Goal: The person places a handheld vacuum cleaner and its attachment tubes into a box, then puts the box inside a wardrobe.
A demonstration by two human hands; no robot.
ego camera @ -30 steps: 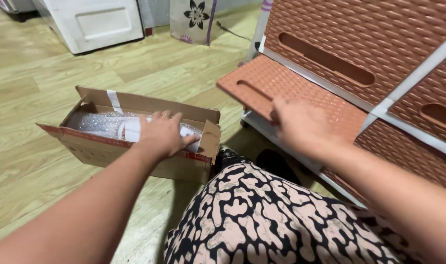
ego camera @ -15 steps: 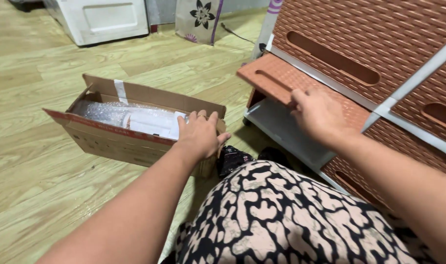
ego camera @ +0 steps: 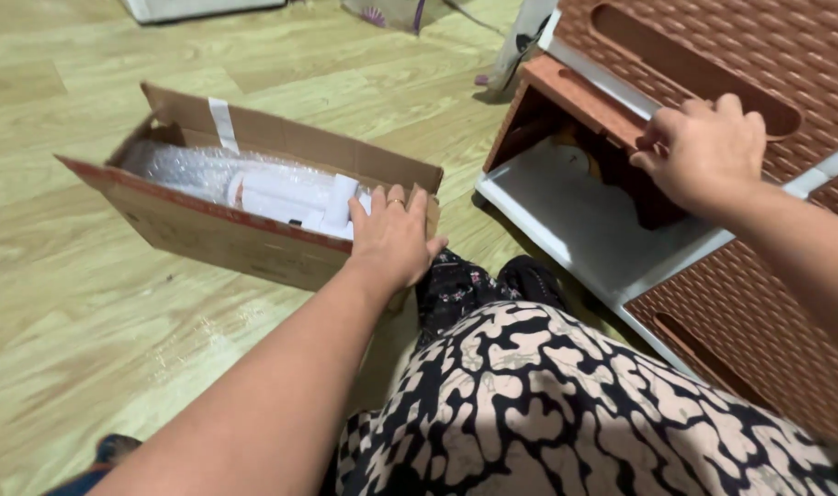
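Plainly brown, long cardboard box [ego camera: 226,239], left hand [ego camera: 393,241] flat, fingers spread on its end.

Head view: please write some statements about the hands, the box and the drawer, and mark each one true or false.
1. The left hand rests on the near end of the cardboard box. True.
2. The box is closed with tape. False: it is open, with bubble wrap and a white item inside.
3. The right hand grips the front of the brown drawer. True.
4. The box stands on a table. False: it lies on the wooden floor.
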